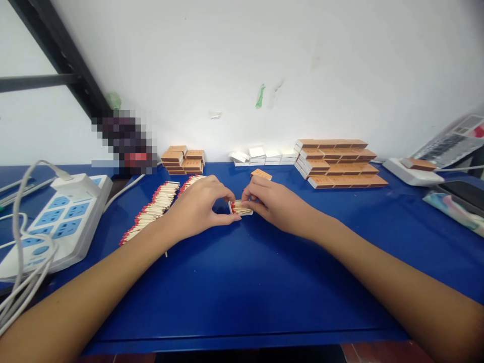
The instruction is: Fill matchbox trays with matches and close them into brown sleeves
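A small white matchbox tray (247,213) holding red-tipped matches (239,207) lies on the blue table between my hands. My left hand (204,204) grips the tray's left end between thumb and fingers. The fingers of my right hand (268,201) are pinched together over the right part of the matches, touching them; how many they hold is hidden. Just behind my right fingers lies an orange matchbox sleeve (261,174). Rows of loose matches (151,209) with red heads spread to the left, partly covered by my left hand and forearm.
Orange matchboxes are stacked at back left (183,160) and in a larger stepped pile (340,164) at back right. White trays (264,155) stand between them by the wall. A power strip (71,217) with cables is at left; a white adapter (410,172) and phone (463,194) are at right.
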Action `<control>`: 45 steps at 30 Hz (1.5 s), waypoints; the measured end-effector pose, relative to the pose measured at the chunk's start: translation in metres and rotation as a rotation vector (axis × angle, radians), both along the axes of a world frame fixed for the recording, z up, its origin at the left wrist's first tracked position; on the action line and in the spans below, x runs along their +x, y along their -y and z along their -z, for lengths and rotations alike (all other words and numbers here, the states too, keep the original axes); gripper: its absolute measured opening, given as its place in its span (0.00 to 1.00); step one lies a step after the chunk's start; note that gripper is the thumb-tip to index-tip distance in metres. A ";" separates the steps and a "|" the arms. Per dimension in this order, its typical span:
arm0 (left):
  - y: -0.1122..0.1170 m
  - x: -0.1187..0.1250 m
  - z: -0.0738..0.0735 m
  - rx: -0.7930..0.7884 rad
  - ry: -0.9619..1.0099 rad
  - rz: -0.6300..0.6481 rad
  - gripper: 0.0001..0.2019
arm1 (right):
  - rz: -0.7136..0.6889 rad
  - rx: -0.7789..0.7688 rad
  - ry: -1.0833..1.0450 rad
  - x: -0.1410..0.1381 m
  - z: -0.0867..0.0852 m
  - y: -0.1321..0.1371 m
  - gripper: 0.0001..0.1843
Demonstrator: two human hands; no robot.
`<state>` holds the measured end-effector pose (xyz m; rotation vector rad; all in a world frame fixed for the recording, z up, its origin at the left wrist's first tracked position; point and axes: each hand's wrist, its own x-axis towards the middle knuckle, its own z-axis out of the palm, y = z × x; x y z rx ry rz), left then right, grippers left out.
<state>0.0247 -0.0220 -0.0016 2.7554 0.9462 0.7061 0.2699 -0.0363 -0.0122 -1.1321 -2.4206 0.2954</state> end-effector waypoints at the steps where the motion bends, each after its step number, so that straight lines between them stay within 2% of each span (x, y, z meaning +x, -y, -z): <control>1: 0.000 0.000 0.000 -0.004 0.000 -0.003 0.13 | -0.007 0.002 -0.017 0.001 0.000 -0.001 0.07; 3: -0.001 -0.001 -0.001 -0.018 -0.003 -0.013 0.12 | 0.006 0.027 -0.056 0.005 -0.002 -0.003 0.07; 8: -0.003 -0.005 -0.003 -0.028 -0.007 -0.051 0.13 | 0.140 0.109 -0.075 0.022 -0.001 -0.017 0.06; 14: -0.007 -0.009 -0.004 -0.016 0.002 -0.090 0.12 | 0.178 0.001 0.002 0.028 0.017 -0.032 0.06; 22: -0.010 -0.010 -0.005 -0.015 -0.011 -0.115 0.13 | 0.145 -0.073 0.017 0.033 0.013 -0.034 0.07; 36: -0.008 -0.008 -0.003 -0.014 -0.010 -0.109 0.12 | 0.150 0.012 -0.007 0.021 0.018 -0.026 0.03; 45: -0.008 -0.009 -0.003 0.009 -0.005 -0.089 0.12 | 0.133 -0.008 -0.011 0.022 0.014 -0.027 0.06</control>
